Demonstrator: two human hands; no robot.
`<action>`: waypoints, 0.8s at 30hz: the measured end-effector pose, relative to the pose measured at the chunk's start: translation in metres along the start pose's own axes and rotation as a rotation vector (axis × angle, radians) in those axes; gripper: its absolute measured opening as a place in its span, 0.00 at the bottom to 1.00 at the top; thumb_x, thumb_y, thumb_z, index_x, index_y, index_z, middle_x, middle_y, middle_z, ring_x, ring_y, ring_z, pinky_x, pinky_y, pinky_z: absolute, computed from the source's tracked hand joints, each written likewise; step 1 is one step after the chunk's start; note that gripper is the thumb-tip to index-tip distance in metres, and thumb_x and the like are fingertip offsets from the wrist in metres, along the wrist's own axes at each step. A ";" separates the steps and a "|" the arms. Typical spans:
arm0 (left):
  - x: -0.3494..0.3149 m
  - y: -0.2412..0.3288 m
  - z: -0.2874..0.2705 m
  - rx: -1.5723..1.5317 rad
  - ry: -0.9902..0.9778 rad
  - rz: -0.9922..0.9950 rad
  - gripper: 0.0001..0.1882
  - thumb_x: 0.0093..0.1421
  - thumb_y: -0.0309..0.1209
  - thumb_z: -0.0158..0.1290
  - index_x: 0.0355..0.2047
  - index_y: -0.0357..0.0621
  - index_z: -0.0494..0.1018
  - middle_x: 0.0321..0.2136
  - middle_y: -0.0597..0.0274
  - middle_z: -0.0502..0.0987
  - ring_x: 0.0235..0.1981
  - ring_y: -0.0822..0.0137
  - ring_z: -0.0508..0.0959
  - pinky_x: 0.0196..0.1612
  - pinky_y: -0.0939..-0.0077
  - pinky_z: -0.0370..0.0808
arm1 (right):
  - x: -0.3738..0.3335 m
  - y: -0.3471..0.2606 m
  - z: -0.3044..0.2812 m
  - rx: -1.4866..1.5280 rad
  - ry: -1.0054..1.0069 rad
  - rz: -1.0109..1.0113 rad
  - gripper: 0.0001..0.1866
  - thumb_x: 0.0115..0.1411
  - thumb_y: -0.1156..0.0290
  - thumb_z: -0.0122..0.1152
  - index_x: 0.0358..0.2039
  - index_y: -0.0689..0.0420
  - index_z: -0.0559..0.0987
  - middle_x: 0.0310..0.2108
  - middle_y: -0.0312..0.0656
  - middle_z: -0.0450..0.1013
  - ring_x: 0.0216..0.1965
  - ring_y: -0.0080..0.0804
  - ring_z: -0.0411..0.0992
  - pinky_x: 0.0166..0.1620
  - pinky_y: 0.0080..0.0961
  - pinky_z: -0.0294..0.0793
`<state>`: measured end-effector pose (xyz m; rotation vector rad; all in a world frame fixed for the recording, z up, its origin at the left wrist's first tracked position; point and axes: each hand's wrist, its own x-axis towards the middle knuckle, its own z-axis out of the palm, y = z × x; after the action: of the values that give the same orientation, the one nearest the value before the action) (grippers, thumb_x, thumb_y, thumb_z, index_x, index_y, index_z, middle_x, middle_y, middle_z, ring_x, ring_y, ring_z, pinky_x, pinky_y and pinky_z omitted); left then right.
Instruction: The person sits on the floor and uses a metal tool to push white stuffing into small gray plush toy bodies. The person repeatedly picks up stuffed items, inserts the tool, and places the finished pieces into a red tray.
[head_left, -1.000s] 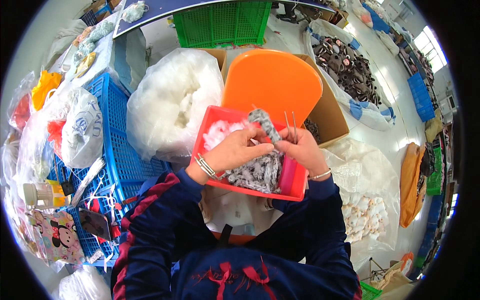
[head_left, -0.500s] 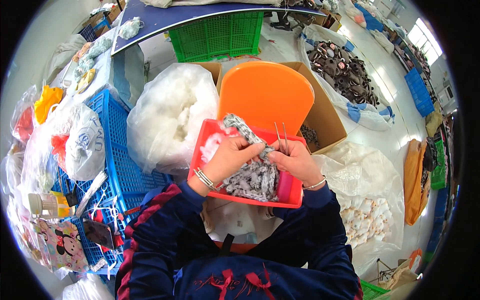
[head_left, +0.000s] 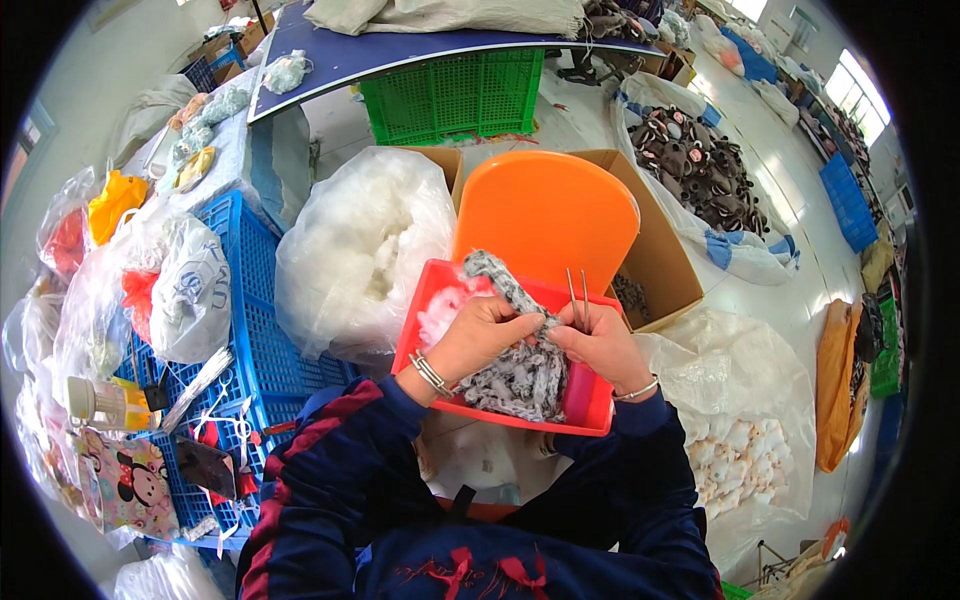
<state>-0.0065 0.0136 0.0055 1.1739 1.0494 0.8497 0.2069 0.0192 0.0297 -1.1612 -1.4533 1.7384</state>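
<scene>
Right now, off past your left fingers, the clear bag of white stuffing (head_left: pixel 360 240) sits beside the blue crate (head_left: pixel 255 330). Your left hand (head_left: pixel 485 335) is clenched around the grey knitted toy skin (head_left: pixel 525 365), which lies in the red tray (head_left: pixel 500 415) directly under your fingertips. Your right hand (head_left: pixel 600 345) pinches the skin's edge just beside the left fingers and grips long metal tweezers (head_left: pixel 577 297), tips pointing up and away toward the orange chair back (head_left: pixel 545 215). You look to be mid-stuffing, holding the opening. Next probably calls for turning the tweezers down into that opening, keeping the left grip firm.
</scene>
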 end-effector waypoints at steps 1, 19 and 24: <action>0.000 -0.002 0.000 0.012 -0.003 0.020 0.13 0.61 0.34 0.58 0.27 0.35 0.80 0.22 0.65 0.81 0.24 0.81 0.76 0.28 0.86 0.71 | 0.000 0.000 0.000 -0.011 -0.008 -0.002 0.06 0.59 0.71 0.63 0.31 0.59 0.77 0.22 0.26 0.68 0.23 0.11 0.62 0.27 0.13 0.60; -0.005 0.008 -0.016 -0.178 0.156 0.013 0.13 0.62 0.35 0.56 0.31 0.35 0.80 0.25 0.62 0.82 0.24 0.80 0.77 0.28 0.85 0.72 | 0.001 0.011 -0.009 -0.227 0.001 -0.163 0.09 0.65 0.70 0.55 0.40 0.61 0.72 0.29 0.31 0.69 0.30 0.14 0.65 0.34 0.15 0.66; -0.004 0.010 -0.007 0.037 0.143 0.076 0.15 0.62 0.36 0.56 0.26 0.35 0.77 0.20 0.65 0.78 0.20 0.80 0.73 0.24 0.83 0.69 | 0.011 0.008 0.016 -0.056 0.107 -0.103 0.09 0.61 0.69 0.62 0.36 0.62 0.76 0.25 0.26 0.68 0.28 0.11 0.63 0.31 0.14 0.64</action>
<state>-0.0149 0.0141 0.0160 1.2042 1.1463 0.9895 0.1885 0.0191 0.0192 -1.1684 -1.4791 1.5517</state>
